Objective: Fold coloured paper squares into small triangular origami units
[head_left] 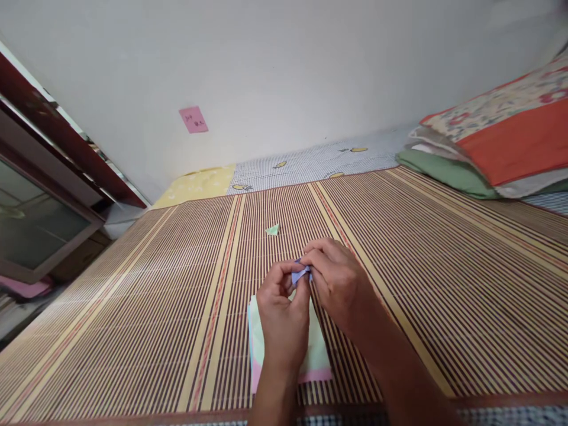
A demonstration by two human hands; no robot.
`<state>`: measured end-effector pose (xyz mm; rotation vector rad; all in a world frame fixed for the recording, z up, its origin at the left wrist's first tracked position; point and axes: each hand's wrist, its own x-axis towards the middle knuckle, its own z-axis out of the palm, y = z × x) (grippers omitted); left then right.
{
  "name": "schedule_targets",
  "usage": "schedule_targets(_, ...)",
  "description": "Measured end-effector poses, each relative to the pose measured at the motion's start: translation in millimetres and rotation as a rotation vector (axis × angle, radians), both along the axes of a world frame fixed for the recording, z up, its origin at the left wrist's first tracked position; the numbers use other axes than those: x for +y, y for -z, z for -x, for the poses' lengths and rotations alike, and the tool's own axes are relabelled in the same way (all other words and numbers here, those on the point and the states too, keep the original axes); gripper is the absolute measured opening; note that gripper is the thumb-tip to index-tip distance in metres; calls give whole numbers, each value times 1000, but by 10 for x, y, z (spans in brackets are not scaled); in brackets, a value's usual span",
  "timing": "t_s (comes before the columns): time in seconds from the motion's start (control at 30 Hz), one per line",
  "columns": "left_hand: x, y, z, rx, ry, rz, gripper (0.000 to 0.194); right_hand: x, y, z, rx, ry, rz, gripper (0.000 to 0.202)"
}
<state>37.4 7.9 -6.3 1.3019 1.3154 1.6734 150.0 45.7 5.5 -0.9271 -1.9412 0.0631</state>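
A small piece of folded purple paper [300, 275] is pinched between both hands over the mat. My left hand [284, 310] grips its left side between thumb and fingers. My right hand [339, 281] has its fingertips closed on the right and upper part, which they partly hide. Beneath my left hand and forearm lies a stack of coloured paper sheets [317, 346], pale green on top with pink and blue edges showing. Just beyond the hands, a small folded green paper piece [273, 229] rests by itself.
A striped bamboo mat [146, 331] covers the bed. Folded bedding [501, 148] is piled at the far right. A pink note [194, 119] sticks to the white wall [284, 71] behind. On the left stands a cabinet with a glass pane [39, 219].
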Motion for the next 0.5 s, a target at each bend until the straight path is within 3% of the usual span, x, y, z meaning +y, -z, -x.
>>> schedule_targets(0.17, 3, -130, 177, -154, 278, 104, 16, 33, -11, -101, -4, -32, -2, 22)
schedule_targets(0.37, 16, -151, 330, -241, 418, 205, 23, -1, -28, -103, 17, -188, 37, 24)
schedule_targets(0.5, 32, -128, 251, -336, 402, 209, 36, -39, -67, -38, 65, -159, 34, 24)
